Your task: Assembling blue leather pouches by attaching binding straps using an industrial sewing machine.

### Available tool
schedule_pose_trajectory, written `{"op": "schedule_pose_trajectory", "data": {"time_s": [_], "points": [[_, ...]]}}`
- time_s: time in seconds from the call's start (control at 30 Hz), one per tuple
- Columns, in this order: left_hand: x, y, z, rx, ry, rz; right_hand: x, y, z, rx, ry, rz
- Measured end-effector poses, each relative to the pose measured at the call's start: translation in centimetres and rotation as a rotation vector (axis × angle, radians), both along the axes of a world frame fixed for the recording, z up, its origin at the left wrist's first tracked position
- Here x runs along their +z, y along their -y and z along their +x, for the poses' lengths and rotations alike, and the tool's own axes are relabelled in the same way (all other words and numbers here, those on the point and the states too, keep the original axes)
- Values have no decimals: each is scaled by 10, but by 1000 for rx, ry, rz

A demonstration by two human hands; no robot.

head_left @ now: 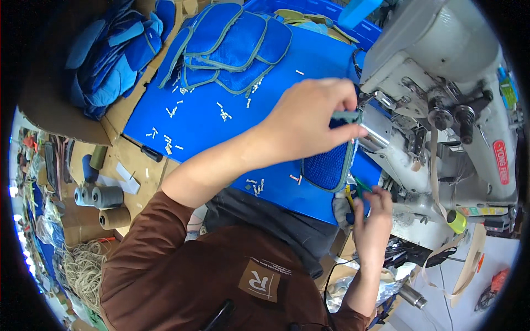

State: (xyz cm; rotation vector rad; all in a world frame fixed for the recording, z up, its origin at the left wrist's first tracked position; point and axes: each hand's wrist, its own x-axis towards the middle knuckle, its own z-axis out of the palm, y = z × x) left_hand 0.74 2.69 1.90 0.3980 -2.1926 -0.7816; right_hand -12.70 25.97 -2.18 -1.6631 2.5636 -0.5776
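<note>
My left hand (314, 118) reaches across to the sewing machine (419, 110), thumb and fingers closed on the grey-green bound edge of a blue mesh fabric piece (328, 168). The rest of that piece hangs below the hand, beside the machine's metal arm. Lower right, my right hand (374, 223) is raised with bent fingers at a small green object (361, 187). What this object is, I cannot make out. A yellow bit shows next to it, by the table edge.
Blue fabric pieces with grey-green binding (232, 44) are stacked on the blue tabletop (204, 132), among scattered white scraps. More blue pieces (121, 49) fill a cardboard box at left. Thread spools (107, 197) stand at left. Beige tape (435, 171) hangs down the machine.
</note>
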Motion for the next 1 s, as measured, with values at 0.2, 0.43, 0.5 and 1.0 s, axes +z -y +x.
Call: {"op": "schedule_pose_trajectory", "data": {"time_s": [0.2,0.43,0.5,1.0], "points": [[-11,6,16,167,203,-68,34,61,22,-9,384,-351],[1,11,-3,14,48,4,25,110,28,-15,254,-453],[-2,20,-8,-138,204,193,20,113,28,-9,247,-495],[-26,-3,5,-344,-40,764,21,84,21,194,78,-634]]}}
